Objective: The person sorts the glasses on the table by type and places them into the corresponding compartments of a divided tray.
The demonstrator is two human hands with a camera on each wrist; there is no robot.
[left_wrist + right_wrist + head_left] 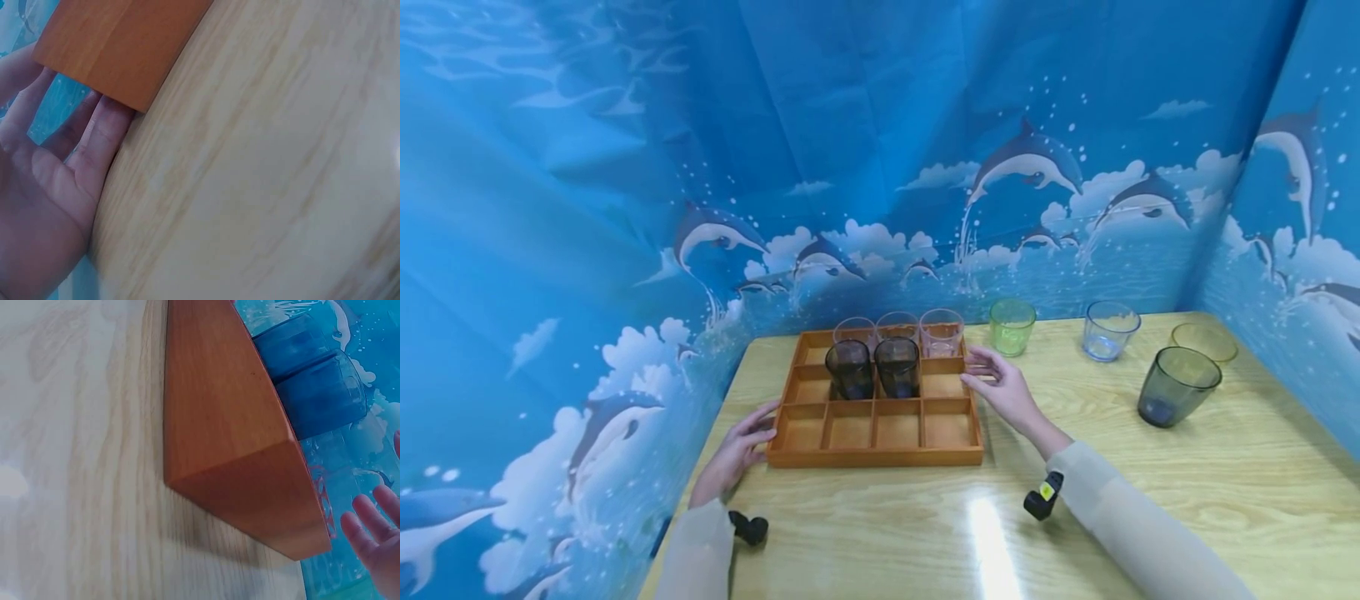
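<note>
Head view: a wooden tray (876, 457) lay on the table (1150, 500), left of its middle, long side running left to right, near wall facing the person.
Tray look: orange-brown wood, a grid of square compartments, front row bare.
Left hand (735, 454): fingers straight, touching the tray's left front corner; the left wrist view showed fingertips (107, 122) under that corner.
Right hand (1003, 389): fingers spread and relaxed, against the tray's right wall.
Middle row: two dark glasses (873, 367) upright, side by side.
Back row: three clear glasses (898, 326).
Beyond, right: green glass (1011, 327), clear glass (1108, 330), grey glass (1176, 386), yellow glass (1205, 342), well apart from the tray.
</note>
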